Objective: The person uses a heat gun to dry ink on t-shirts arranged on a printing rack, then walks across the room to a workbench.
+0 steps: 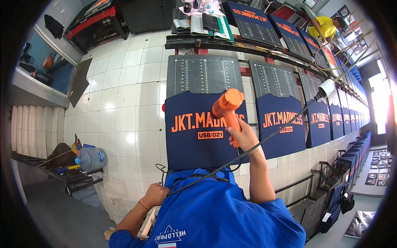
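Note:
My right hand [245, 138] is wrapped round the handle of an orange hair dryer [228, 106] with a dark nozzle pointing left. The dryer is held above a navy T-shirt [186, 151] with orange lettering, spread over a dark printing board [204, 70] marked with white rulers. Down by my waist, my left hand [156, 194] is closed on a black power cord [215, 172]. That cord runs up to the right across my right wrist to a white socket [326, 88]. Part of the shirt's print is hidden behind the dryer.
More boards with navy shirts [279, 128] stretch away to the right, with another row beyond them. A person in yellow [324, 28] bends over the far row. A water jug [92, 158] lies on a rack at the left. A dark shelf [190, 41] borders the back.

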Action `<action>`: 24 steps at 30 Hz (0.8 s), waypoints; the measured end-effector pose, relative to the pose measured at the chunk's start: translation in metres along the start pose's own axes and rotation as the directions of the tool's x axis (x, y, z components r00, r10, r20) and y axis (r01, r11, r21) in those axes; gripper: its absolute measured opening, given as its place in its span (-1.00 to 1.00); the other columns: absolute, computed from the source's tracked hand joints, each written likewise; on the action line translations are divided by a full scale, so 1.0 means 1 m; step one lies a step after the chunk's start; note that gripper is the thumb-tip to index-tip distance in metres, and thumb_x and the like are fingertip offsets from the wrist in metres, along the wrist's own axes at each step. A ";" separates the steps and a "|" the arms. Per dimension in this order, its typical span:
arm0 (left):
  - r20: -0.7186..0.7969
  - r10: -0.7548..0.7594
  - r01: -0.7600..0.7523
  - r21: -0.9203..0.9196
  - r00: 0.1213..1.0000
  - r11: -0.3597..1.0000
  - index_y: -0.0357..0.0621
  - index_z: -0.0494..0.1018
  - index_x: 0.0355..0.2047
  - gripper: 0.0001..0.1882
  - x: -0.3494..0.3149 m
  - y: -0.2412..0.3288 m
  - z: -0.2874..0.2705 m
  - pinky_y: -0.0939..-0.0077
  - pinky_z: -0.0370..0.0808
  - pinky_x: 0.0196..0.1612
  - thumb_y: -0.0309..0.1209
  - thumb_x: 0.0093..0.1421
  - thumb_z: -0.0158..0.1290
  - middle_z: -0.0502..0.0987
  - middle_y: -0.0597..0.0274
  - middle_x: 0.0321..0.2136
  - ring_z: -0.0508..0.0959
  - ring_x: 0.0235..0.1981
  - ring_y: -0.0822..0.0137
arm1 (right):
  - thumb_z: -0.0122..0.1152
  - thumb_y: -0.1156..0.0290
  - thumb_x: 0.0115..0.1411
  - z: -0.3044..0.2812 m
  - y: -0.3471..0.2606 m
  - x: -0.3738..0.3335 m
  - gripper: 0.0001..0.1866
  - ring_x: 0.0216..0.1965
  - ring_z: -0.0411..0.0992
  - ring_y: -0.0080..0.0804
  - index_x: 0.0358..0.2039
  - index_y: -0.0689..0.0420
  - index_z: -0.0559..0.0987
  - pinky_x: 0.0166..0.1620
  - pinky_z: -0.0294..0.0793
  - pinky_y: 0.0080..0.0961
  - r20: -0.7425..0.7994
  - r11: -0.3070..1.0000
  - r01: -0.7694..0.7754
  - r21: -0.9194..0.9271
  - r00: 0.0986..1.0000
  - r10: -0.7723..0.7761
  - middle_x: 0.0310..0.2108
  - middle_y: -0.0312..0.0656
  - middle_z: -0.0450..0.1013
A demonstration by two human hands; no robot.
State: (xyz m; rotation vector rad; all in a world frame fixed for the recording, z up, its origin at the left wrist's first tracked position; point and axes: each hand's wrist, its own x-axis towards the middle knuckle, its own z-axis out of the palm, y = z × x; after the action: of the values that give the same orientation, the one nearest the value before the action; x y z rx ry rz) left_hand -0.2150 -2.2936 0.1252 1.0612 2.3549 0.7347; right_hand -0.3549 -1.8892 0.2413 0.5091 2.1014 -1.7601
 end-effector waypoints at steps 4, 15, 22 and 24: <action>0.011 -0.013 0.013 0.034 1.000 0.999 -0.03 0.41 -0.67 -0.82 -0.001 0.002 -0.001 0.23 0.47 -0.39 -0.25 -0.05 0.05 0.51 0.20 -0.66 0.53 -0.61 0.07 | 0.14 0.41 0.27 0.001 0.002 -0.025 -0.61 -0.51 0.41 -0.64 0.06 0.31 0.41 -0.43 0.50 -0.64 0.043 0.999 -0.040 -0.020 0.998 0.040 -0.38 -0.28 0.44; 0.012 -0.002 0.002 0.037 1.000 0.999 -0.03 0.42 -0.66 -0.84 -0.004 0.000 0.000 0.24 0.47 -0.38 -0.27 -0.06 0.05 0.51 0.22 -0.66 0.53 -0.61 0.09 | 0.15 0.39 0.28 0.007 0.002 -0.017 -0.67 -0.51 0.41 -0.66 -0.01 0.28 0.42 -0.45 0.49 -0.64 0.031 1.000 -0.007 -0.003 0.999 0.007 -0.42 -0.31 0.41; -0.030 -0.018 0.018 -0.013 0.999 1.000 -0.05 0.38 -0.71 -0.73 -0.007 0.001 0.000 0.20 0.43 -0.46 -0.17 -0.08 0.07 0.49 0.17 -0.68 0.51 -0.62 0.05 | 0.15 0.36 0.29 0.020 0.001 0.014 -0.68 -0.56 0.43 -0.59 -0.05 0.30 0.42 -0.52 0.44 -0.63 -0.018 0.993 0.119 0.003 0.993 -0.119 -0.52 -0.28 0.40; -0.043 -0.031 0.031 -0.023 0.999 0.999 -0.05 0.37 -0.71 -0.73 -0.007 0.000 0.002 0.20 0.43 -0.46 -0.16 -0.08 0.07 0.48 0.16 -0.68 0.51 -0.62 0.04 | 0.15 0.39 0.29 0.018 -0.001 0.007 -0.70 -0.51 0.42 -0.62 -0.05 0.29 0.43 -0.46 0.48 -0.64 0.038 0.998 0.057 0.009 0.998 -0.057 -0.43 -0.28 0.42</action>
State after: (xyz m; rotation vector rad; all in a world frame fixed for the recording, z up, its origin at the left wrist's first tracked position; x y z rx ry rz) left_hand -0.2093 -2.2988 0.1253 1.0067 2.3886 0.7782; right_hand -0.3603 -1.9064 0.2357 0.4186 2.1034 -1.7955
